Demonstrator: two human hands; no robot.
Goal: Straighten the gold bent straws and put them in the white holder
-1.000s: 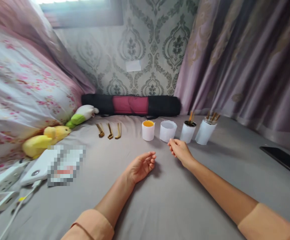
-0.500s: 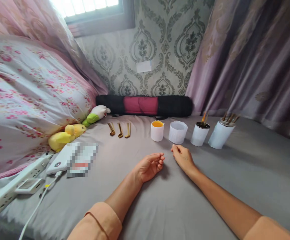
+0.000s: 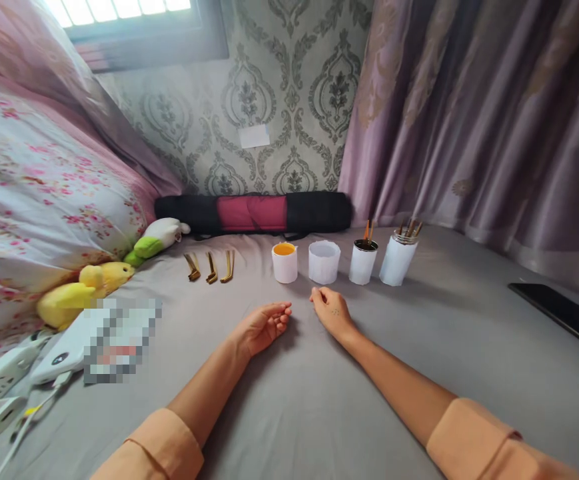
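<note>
My left hand (image 3: pixel 265 327) rests on the grey sheet, palm turned inward, with its fingers loosely curled and nothing in them. Close by on the right, my right hand (image 3: pixel 333 313) lies back up with its fingers folded in; no object shows in it. Just beyond it stands a translucent white cup (image 3: pixel 324 263). Left of that cup is a white-wrapped cup with an orange inside (image 3: pixel 284 265). Two white-wrapped jars, a shorter one (image 3: pixel 363 265) and a taller one (image 3: pixel 398 263), hold thin sticks. Three small bundles of bent, gold-brown sticks (image 3: pixel 212 268) lie to the left.
A black and maroon roll (image 3: pixel 252 213) lies along the wall. On the left are plush toys (image 3: pixel 84 290), a white power bank (image 3: pixel 72 347) with a cable, a blurred packet (image 3: pixel 124 340) and a power strip (image 3: pixel 4 373). A black phone (image 3: pixel 562 313) is at right.
The view has turned right, so everything sits further left in the picture and the whole phone shows more. Both hands keep nearly the same pose and place on the sheet.
</note>
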